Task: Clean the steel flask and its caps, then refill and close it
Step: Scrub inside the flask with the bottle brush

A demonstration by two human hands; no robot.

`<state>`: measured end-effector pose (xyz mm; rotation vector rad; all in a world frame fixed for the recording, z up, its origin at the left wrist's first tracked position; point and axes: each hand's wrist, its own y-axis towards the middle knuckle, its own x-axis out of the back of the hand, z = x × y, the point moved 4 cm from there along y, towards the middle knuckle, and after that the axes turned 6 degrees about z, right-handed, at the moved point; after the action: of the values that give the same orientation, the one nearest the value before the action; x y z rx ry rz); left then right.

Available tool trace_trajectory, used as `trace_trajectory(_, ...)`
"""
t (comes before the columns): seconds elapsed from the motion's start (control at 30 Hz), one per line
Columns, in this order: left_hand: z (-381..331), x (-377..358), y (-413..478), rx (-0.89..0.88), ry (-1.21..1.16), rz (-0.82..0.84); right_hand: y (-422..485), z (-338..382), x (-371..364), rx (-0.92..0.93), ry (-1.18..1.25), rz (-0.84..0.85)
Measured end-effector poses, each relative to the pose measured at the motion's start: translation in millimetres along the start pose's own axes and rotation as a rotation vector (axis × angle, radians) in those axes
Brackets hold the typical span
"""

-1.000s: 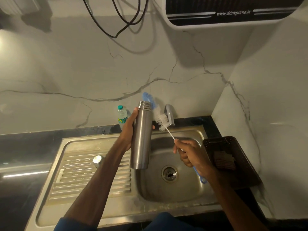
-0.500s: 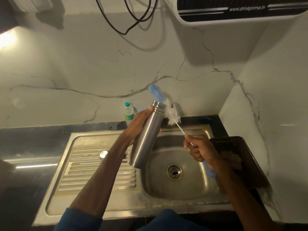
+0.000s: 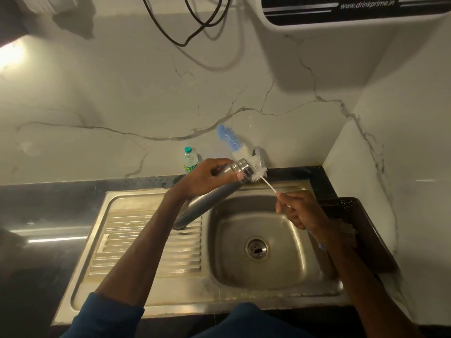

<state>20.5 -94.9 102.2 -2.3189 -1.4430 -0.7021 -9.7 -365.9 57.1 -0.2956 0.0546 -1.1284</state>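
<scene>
Hands (image 3: 207, 178) (image 3: 301, 212) gripping flask (image 3: 206, 204) and brush (image 3: 259, 175), handle end hidden

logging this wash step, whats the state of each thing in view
steel flask, uncapped, tilted, gripped by left hand
brush, bristles at flask mouth, stem pinched by right hand
tap, no water seen
plastic bottle, capped, upright
sink, drain open

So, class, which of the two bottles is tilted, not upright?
The steel flask, gripped in the left hand over the sink; the green-capped plastic bottle stands upright by the wall.
</scene>
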Motion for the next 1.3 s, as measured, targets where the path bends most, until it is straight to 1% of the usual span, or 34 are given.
trace_trajectory(0.1,0,2,2,0.032,0.197,0.039,5,6,0,0.042,-0.069,-0.011)
trace_trajectory(0.17,4,2,1,0.060,0.307,0.031,7,11,-3,0.082,-0.125,-0.020)
trace_trajectory(0.33,10,13,-2,0.062,0.424,-0.077,3,14,-13,0.192,-0.320,-0.069)
trace_trajectory(0.4,13,16,-4,0.090,0.488,-0.119,-2,11,-15,0.218,-0.375,-0.071)
trace_trajectory(0.5,19,19,-8,0.114,0.518,-0.183,-8,6,-18,0.230,-0.399,-0.065)
trace_trajectory(0.67,18,9,-9,0.083,0.544,-0.176,1,20,-28,0.230,-0.437,-0.147)
trace_trajectory(0.8,24,14,-12,0.156,0.528,-0.279,-4,16,-35,0.185,-0.420,-0.122)
trace_trajectory(0.9,29,22,-16,0.193,0.494,-0.332,-10,3,-30,0.199,-0.353,-0.138)
trace_trajectory(0.97,30,23,-17,0.203,0.455,-0.351,-9,-2,-25,0.205,-0.335,-0.196)
trace_trajectory(1.03,33,21,-17,0.224,0.349,-0.369,-8,-1,-24,0.190,-0.343,-0.259)
trace_trajectory(1.1,38,22,-16,0.273,0.204,-0.418,-8,2,-27,0.191,-0.321,-0.277)
trace_trajectory(1.17,43,27,-16,0.312,0.054,-0.504,-6,3,-33,0.185,-0.264,-0.247)
trace_trajectory(1.27,49,28,-19,0.316,-0.274,-0.595,-3,6,-54,0.153,-0.215,-0.161)
trace_trajectory(1.3,52,26,-19,0.323,-0.383,-0.611,-1,5,-61,0.138,-0.208,-0.157)
